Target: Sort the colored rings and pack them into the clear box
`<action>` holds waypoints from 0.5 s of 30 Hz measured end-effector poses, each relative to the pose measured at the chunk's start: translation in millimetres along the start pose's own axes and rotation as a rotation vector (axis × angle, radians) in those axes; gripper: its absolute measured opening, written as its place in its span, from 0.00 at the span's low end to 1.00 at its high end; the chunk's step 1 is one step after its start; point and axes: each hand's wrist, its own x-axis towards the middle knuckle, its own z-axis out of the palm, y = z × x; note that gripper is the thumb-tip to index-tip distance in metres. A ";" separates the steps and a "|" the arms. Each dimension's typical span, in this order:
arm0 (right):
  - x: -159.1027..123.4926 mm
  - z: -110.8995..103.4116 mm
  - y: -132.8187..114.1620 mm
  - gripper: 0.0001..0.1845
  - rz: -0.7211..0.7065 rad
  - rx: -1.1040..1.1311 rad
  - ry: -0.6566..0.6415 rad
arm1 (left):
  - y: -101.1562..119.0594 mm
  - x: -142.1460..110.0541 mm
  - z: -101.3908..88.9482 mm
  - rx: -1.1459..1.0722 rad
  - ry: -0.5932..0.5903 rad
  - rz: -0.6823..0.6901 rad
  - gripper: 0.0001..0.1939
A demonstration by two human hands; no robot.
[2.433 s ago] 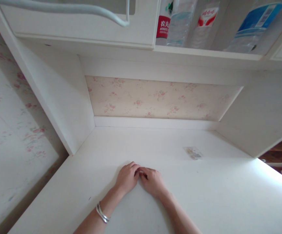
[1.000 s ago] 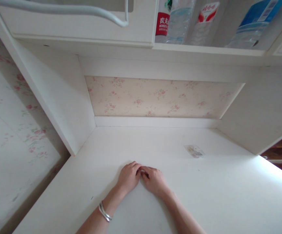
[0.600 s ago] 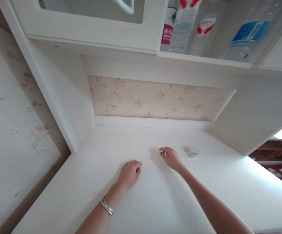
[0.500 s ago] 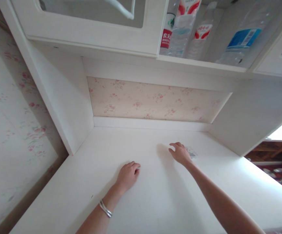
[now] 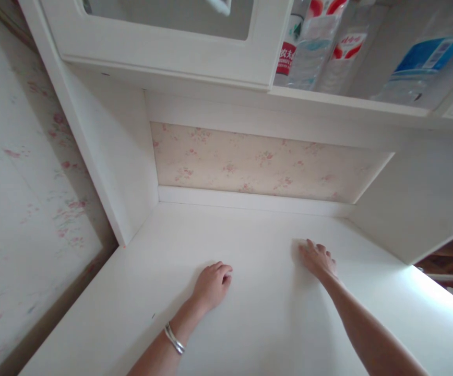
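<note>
The left hand (image 5: 213,286) rests on the desk (image 5: 250,324) at lower centre, fingers loosely curled — whether around anything cannot be seen. Right of centre, the right hand (image 5: 319,258), fingers bent, covers the place where the clear packet lay earlier — packet and any grip are hidden.

Beyond the fingers (image 5: 222,269), pink-flowered wallpaper (image 5: 246,167) backs the white tabletop (image 5: 258,297); above them sits a white cabinet (image 5: 164,51), and brighter light washes the tabletop's far right.
</note>
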 end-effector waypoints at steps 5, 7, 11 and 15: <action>-44.2 -1.4 -77.7 0.31 -0.289 0.304 0.087 | 2.5 0.3 1.4 -0.081 0.033 -0.055 0.19; -76.6 -0.7 -113.8 0.29 -0.415 0.511 0.031 | 3.6 0.6 2.8 -0.128 0.066 -0.108 0.28; -144.9 -0.1 -164.2 0.26 -0.496 0.908 -0.133 | 4.5 1.5 3.4 -0.247 0.112 -0.258 0.45; -179.5 0.6 -172.2 0.27 -0.619 0.929 -0.188 | 5.5 1.7 1.4 -0.311 0.128 -0.279 0.42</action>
